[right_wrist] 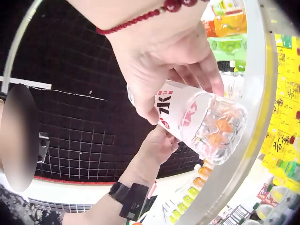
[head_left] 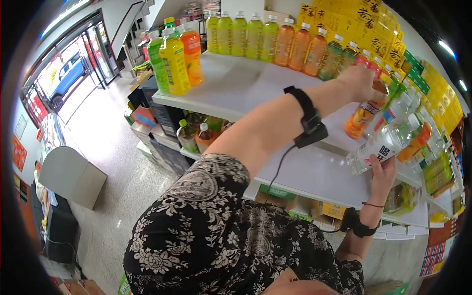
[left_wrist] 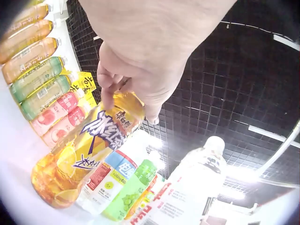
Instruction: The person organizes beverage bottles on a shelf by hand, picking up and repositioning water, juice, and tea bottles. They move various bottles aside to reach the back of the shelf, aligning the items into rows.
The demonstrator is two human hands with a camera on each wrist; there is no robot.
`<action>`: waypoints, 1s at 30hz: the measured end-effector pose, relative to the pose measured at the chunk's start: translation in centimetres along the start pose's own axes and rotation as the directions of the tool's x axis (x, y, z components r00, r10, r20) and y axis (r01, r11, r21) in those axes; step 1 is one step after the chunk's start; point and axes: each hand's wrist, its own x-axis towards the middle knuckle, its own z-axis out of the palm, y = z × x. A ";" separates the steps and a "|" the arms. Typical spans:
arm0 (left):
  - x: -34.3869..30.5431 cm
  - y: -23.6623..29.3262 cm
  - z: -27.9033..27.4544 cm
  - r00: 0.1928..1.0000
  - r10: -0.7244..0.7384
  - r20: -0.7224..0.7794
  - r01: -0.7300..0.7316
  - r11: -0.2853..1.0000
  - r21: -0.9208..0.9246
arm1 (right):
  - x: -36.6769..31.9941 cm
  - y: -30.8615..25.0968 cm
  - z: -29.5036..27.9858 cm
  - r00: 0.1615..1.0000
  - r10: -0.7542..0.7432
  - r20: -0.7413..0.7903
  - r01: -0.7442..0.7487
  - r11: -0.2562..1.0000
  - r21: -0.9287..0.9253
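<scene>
My left hand (head_left: 358, 82) reaches across the shelf and grips an iced tea bottle (head_left: 363, 118) near its top. In the left wrist view, fingers and thumb of the left hand (left_wrist: 140, 70) close round the neck of the tilted amber iced tea bottle (left_wrist: 77, 157), which has a lemon label. My right hand (head_left: 383, 171) holds a clear water bottle (head_left: 376, 150) with a white label, tilted, close to the shelf edge. Thumb and fingers of the right hand (right_wrist: 161, 70) wrap its label in the right wrist view, where the bottle's ribbed base (right_wrist: 220, 131) faces outward.
Yellow-green bottles (head_left: 238, 37) and orange bottles (head_left: 300, 44) line the back of the white shelf (head_left: 231, 81). A yellow bottle (head_left: 174, 66) stands with others at the left corner. Yellow boxes (head_left: 364, 24) are stacked behind. More bottles (head_left: 187, 132) sit on the shelf below.
</scene>
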 end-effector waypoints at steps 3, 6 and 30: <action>-4.6 -2.4 -5.2 0.970 0.151 -0.193 -0.128 0.984 0.126 | 0.5 -1.2 2.0 0.998 0.002 0.055 -0.005 0.998 0.066; -12.3 -7.1 -14.5 0.897 0.095 -0.431 0.039 0.956 0.291 | 0.3 -2.1 4.9 0.995 -0.024 0.099 0.012 0.993 0.120; -14.9 -14.5 -22.3 0.834 0.033 -0.551 0.279 0.836 0.473 | -2.0 -4.7 9.9 0.991 -0.004 0.131 -0.019 0.985 0.173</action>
